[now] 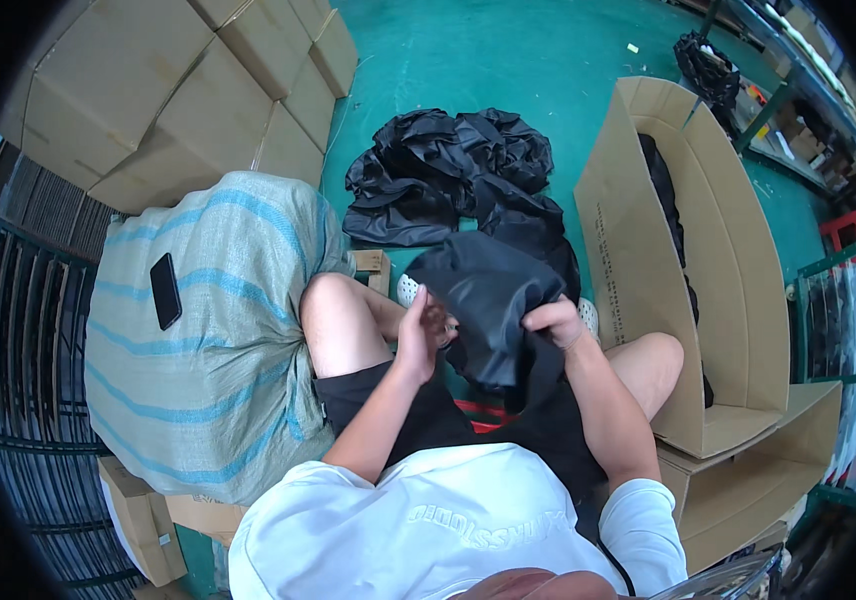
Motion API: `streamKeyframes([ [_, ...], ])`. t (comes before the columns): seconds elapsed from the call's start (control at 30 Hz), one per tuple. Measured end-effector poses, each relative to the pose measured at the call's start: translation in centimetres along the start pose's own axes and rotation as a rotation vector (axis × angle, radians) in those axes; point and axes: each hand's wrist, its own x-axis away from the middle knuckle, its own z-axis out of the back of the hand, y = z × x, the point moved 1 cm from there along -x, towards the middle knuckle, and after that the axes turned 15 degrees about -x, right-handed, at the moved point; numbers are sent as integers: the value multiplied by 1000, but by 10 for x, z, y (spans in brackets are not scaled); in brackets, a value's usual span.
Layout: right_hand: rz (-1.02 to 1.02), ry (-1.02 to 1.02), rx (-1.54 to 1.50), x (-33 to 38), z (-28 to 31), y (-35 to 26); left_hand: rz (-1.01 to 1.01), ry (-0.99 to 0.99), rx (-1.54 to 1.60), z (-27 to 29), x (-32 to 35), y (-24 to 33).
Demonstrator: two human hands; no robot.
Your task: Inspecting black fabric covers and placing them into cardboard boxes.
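At centre of view, right hand [556, 320] is closed on the right edge of a black sheet [488, 295], thumb on top, other fingers mostly hidden. Left hand [422, 335] half curled at the sheet's left edge; can't tell if it grips. Sheet sits between the knees. Beyond it: black pile [448, 170] on green floor [428, 55]. Right: open cardboard box [638, 265], black material [660, 185] inside. Left: striped sack [188, 385], phone [165, 291] on top.
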Motion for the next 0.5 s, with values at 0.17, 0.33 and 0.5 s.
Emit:
streamKeyframes([
  [0.17,-241,-113,591,0,10,14,221,-648,469,-14,-20,9],
  [0.33,-316,-209,1060,-18,4,6,-212,-446,474,13,-49,25],
  [0.5,112,92,711,-25,31,7,-539,-162,326,5,-36,47],
])
